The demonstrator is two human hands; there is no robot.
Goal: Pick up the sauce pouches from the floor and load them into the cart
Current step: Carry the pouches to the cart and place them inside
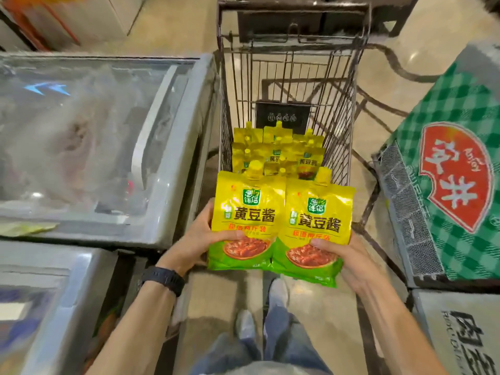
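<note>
I hold two yellow-and-green sauce pouches side by side over the near end of the wire cart (359,85). My left hand (200,239) grips the left pouch (247,220) at its lower edge, thumb on the front. My right hand (343,258) grips the right pouch (316,231) the same way. Several more yellow pouches (278,152) lie stacked in the cart's basket, spouts pointing away from me. A dark card (282,116) stands behind them in the cart.
A glass-topped chest freezer (89,136) runs along the left of the cart, and a second one (40,301) is nearer me. On the right sit a green checked carton (454,190) and a grey box (460,331). My feet (259,315) stand on beige floor.
</note>
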